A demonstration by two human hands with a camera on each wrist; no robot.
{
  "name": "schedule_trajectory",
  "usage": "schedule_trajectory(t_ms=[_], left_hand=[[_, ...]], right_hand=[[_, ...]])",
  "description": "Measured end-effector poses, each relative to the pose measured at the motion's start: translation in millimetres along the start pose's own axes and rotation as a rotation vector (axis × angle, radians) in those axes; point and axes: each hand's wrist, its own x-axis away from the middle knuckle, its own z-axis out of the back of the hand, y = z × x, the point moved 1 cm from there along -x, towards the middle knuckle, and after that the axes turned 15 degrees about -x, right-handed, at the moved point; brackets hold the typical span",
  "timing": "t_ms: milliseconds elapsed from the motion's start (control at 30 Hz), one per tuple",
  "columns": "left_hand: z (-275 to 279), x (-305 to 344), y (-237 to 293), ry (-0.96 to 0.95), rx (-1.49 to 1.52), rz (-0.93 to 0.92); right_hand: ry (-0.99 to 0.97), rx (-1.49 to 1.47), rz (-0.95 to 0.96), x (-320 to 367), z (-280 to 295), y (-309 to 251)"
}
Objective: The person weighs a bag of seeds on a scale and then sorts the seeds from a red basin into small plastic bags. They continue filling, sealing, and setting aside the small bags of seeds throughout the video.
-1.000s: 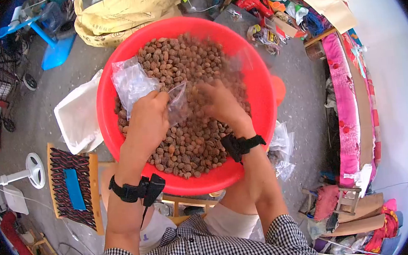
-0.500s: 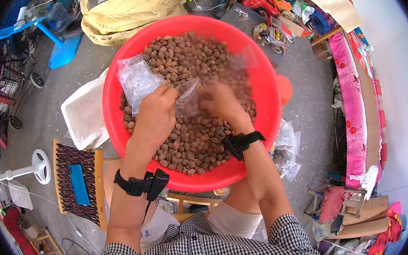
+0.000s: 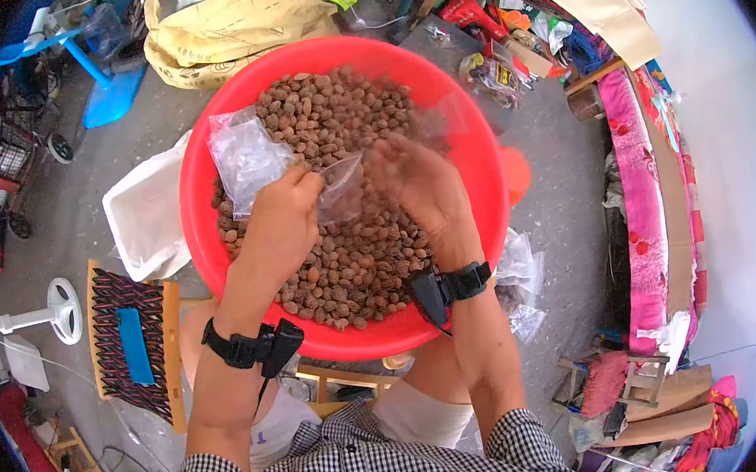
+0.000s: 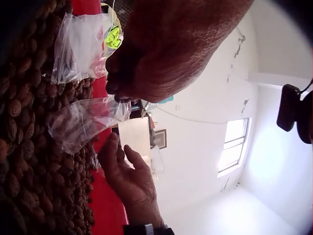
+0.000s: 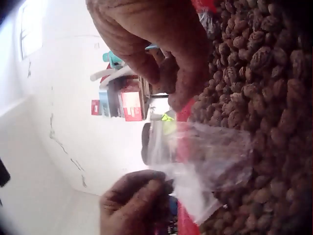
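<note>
A red basin is filled with brown, wrinkled nuts or pits. My left hand pinches the edge of a small clear bag; the left wrist view shows the bag hanging over the nuts. Beside that hand, more clear bags lie on the nuts at the basin's left. My right hand is just right of the held bag, apart from it, with fingers loosely bent. In the right wrist view a dark shape sits between the fingers of my right hand; whether it is a nut is unclear.
Left of the basin is a white tray, with a woven stool below it. A yellow sack lies behind the basin. Plastic bags and an orange-red round object are at its right.
My right hand has turned and drawn back a little from the bag, its fingers less bunched. My left hand still pinches the bag in about the same place.
</note>
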Motion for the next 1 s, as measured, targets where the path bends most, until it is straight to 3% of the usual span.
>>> schedule_trajectory(t_ms=[67,167,267,467,567,667,1000], left_hand=[[-1.5,0.4,0.7,-0.006,0.016,-0.001],[-5.9,1.9,0.4,-0.016,0.046,0.004],[-9.0,1.9,4.9,-0.020,0.051,-0.009],[-17.7,2.5,7.7,-0.016,0.046,-0.053],[-16.9,3.7,11.3,-0.018,0.040,-0.062],[-16.8,3.1,13.0,-0.026,0.010,-0.070],[-15.6,2.0,19.3,-0.051,0.023,-0.096]], right_hand=[[0.005,-0.117,-0.011,-0.9,6.2,-0.2],[0.026,-0.069,0.047,5.8,-5.7,1.1],[-0.113,0.097,0.153,14.2,-18.1,3.3],[-0.051,0.358,0.296,29.0,-48.2,16.2],[0.008,0.691,0.311,36.4,-62.5,21.6],[-0.087,0.720,0.403,35.6,-63.9,32.7],[-0.026,0.593,0.409,29.1,-56.6,36.7]])
